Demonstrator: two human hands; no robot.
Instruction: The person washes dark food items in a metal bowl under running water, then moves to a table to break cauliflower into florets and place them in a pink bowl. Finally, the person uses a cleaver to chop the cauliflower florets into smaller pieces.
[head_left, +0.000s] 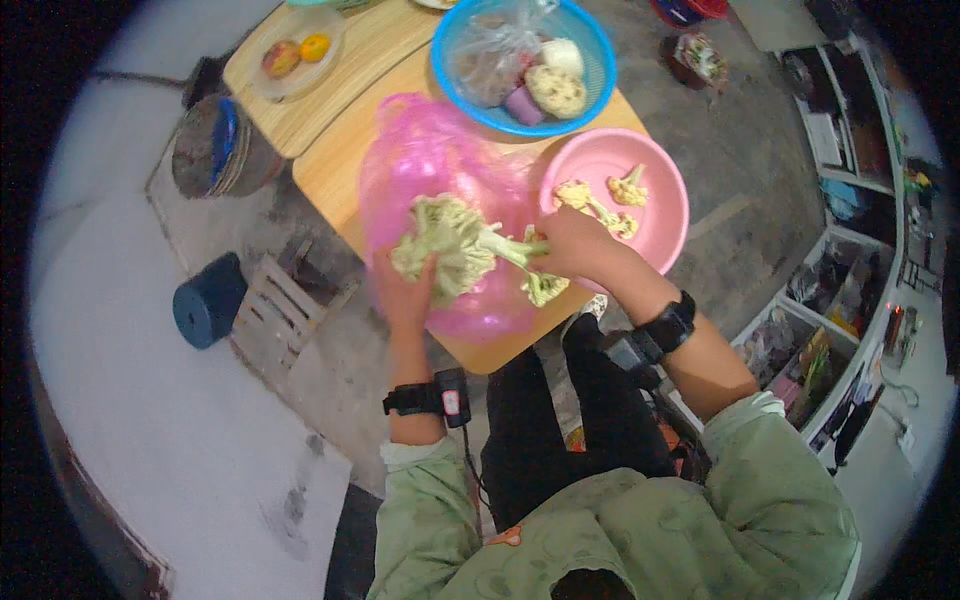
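My left hand (407, 289) grips a head of cauliflower (448, 244) from its left side, above a pink plastic bag (427, 161) spread on the wooden table. A pale green stalk (506, 246) runs from the head to my right hand (574, 244), whose fingers close around its right end. Below that hand a small floret (544, 287) hangs over the bag. Part of the stalk's end is hidden by my fingers. Just beyond my right hand, a pink basin (664, 240) holds several cut florets (628, 187).
Behind the bag stands a blue mesh basket (450, 94) with a plastic bag and vegetables. A bowl with two fruits (313, 48) sits on the table's (330, 176) far left. A stool (277, 315) and a dark blue bin (210, 300) are on the left floor; shelves (817, 322) line the right.
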